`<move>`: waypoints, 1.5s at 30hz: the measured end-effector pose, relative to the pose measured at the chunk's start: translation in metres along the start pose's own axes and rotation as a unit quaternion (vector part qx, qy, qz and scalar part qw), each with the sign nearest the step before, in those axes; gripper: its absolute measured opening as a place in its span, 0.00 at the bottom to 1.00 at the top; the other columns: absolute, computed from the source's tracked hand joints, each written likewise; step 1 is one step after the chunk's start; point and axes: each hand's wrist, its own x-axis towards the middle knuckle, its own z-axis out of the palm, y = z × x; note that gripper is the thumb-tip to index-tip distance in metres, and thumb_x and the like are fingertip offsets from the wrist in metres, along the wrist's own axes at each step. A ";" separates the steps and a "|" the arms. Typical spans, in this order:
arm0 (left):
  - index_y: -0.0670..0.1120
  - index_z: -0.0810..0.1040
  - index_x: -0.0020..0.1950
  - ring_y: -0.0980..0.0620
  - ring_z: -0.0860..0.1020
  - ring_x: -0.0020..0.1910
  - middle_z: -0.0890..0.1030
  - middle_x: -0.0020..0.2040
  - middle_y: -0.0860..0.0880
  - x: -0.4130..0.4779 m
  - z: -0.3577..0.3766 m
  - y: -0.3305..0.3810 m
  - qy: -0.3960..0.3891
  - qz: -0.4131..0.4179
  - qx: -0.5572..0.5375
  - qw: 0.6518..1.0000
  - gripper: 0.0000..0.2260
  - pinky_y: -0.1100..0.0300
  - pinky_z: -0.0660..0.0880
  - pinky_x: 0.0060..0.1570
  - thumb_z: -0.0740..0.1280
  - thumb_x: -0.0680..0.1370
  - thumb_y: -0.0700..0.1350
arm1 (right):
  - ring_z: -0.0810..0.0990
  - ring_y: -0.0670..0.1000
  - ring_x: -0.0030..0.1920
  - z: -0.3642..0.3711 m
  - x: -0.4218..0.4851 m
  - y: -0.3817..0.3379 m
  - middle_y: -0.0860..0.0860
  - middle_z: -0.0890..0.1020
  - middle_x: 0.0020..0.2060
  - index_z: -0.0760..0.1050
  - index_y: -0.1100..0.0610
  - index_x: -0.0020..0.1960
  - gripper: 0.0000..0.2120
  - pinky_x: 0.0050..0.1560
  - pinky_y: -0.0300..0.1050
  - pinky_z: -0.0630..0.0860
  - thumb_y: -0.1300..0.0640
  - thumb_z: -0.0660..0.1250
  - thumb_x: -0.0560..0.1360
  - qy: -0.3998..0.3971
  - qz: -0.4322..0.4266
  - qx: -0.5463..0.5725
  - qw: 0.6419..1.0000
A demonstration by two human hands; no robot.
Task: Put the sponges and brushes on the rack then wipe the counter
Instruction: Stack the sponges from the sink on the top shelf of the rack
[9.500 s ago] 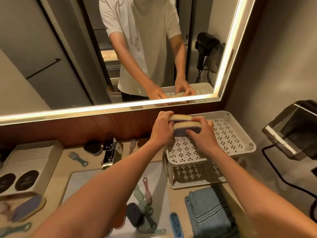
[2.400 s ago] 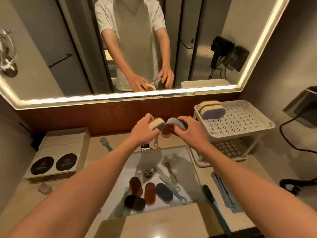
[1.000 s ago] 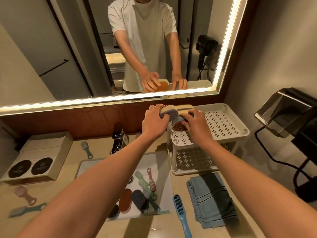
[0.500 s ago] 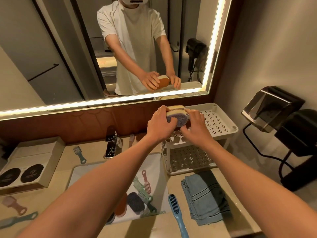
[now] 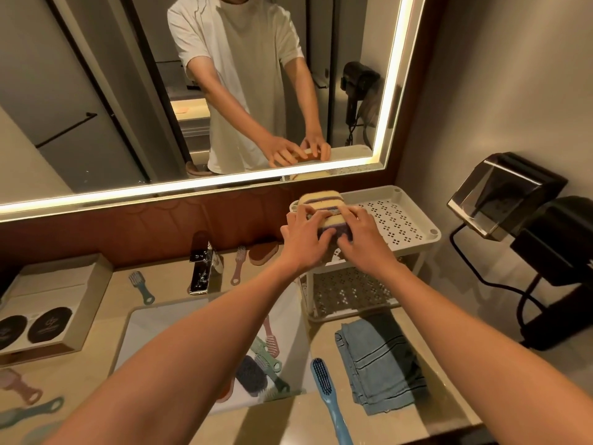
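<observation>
Left hand (image 5: 303, 237): fingers curled on the yellow-and-purple sponges (image 5: 324, 211)
Right hand (image 5: 359, 234): gripping the same stack
Sponges: top tier of white perforated plastic rack (image 5: 401, 220), 1 o'clock (back-left corner)
Blue brush (image 5: 327, 393): counter, 5 o'clock

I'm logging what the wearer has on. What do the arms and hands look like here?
Both forearms are bare to the frame edge. The left hand and right hand show no gloves, rings or watch. The mirror shows a short-sleeved white T-shirt.
</observation>
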 end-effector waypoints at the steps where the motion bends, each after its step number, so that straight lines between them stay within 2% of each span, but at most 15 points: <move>1: 0.56 0.71 0.73 0.44 0.63 0.68 0.66 0.70 0.46 0.000 0.001 -0.003 -0.002 0.007 0.003 1.000 0.19 0.44 0.63 0.65 0.61 0.82 0.56 | 0.63 0.51 0.72 0.002 0.000 0.002 0.51 0.63 0.74 0.58 0.53 0.80 0.30 0.71 0.51 0.70 0.57 0.64 0.81 -0.007 0.006 -0.004 1.000; 5: 0.54 0.68 0.77 0.43 0.60 0.73 0.63 0.76 0.47 0.000 0.007 -0.011 -0.015 0.038 0.030 0.999 0.23 0.43 0.60 0.71 0.59 0.82 0.56 | 0.65 0.54 0.74 0.008 0.002 0.003 0.51 0.59 0.79 0.54 0.52 0.82 0.31 0.71 0.57 0.71 0.54 0.61 0.81 -0.023 0.022 -0.021 0.999; 10: 0.51 0.56 0.83 0.46 0.47 0.82 0.52 0.83 0.47 -0.008 0.018 -0.009 -0.032 0.044 0.062 0.997 0.28 0.46 0.48 0.78 0.53 0.82 0.55 | 0.59 0.55 0.79 0.006 0.001 -0.002 0.52 0.51 0.82 0.49 0.52 0.83 0.33 0.74 0.54 0.65 0.51 0.59 0.82 -0.053 0.051 -0.067 0.995; 14: 0.50 0.50 0.84 0.49 0.40 0.82 0.45 0.84 0.48 -0.007 0.018 -0.011 -0.051 0.043 0.071 0.995 0.29 0.44 0.40 0.80 0.53 0.84 0.54 | 0.58 0.56 0.79 0.006 0.000 -0.005 0.52 0.48 0.82 0.47 0.52 0.83 0.34 0.72 0.56 0.67 0.49 0.58 0.82 -0.061 0.056 -0.083 0.993; 19: 0.49 0.47 0.84 0.48 0.38 0.82 0.42 0.84 0.48 -0.004 0.015 -0.011 -0.086 0.034 0.063 0.994 0.30 0.40 0.39 0.79 0.54 0.84 0.53 | 0.61 0.59 0.78 0.002 0.000 -0.006 0.53 0.50 0.82 0.46 0.51 0.83 0.36 0.73 0.59 0.66 0.47 0.60 0.81 -0.074 0.056 -0.096 0.991; 26: 0.49 0.49 0.84 0.48 0.44 0.82 0.46 0.84 0.47 -0.002 -0.005 -0.016 -0.069 0.036 0.022 0.997 0.30 0.42 0.43 0.80 0.53 0.84 0.56 | 0.54 0.54 0.80 -0.002 0.005 -0.018 0.53 0.58 0.80 0.54 0.53 0.81 0.33 0.79 0.58 0.52 0.47 0.60 0.79 -0.017 0.012 -0.084 0.996; 31: 0.52 0.51 0.83 0.49 0.46 0.82 0.48 0.84 0.49 -0.008 -0.024 -0.031 -0.047 0.032 0.020 0.998 0.29 0.45 0.45 0.80 0.52 0.84 0.60 | 0.56 0.53 0.80 -0.003 0.011 -0.042 0.53 0.61 0.79 0.56 0.53 0.80 0.32 0.79 0.57 0.52 0.49 0.61 0.79 0.009 -0.038 -0.092 0.995; 39: 0.50 0.55 0.83 0.49 0.50 0.82 0.54 0.83 0.48 -0.020 -0.070 -0.069 -0.010 -0.009 0.051 0.999 0.29 0.47 0.50 0.81 0.56 0.84 0.58 | 0.48 0.51 0.81 0.021 0.039 -0.087 0.52 0.54 0.81 0.53 0.52 0.82 0.34 0.80 0.58 0.47 0.48 0.60 0.79 -0.046 -0.079 -0.125 0.988; 45: 0.49 0.60 0.82 0.51 0.58 0.80 0.61 0.81 0.48 -0.046 -0.089 -0.103 0.019 -0.039 0.054 0.998 0.27 0.50 0.57 0.79 0.58 0.84 0.57 | 0.53 0.52 0.81 0.059 0.043 -0.131 0.52 0.58 0.80 0.55 0.53 0.81 0.33 0.80 0.56 0.49 0.51 0.62 0.79 -0.045 -0.118 -0.122 0.985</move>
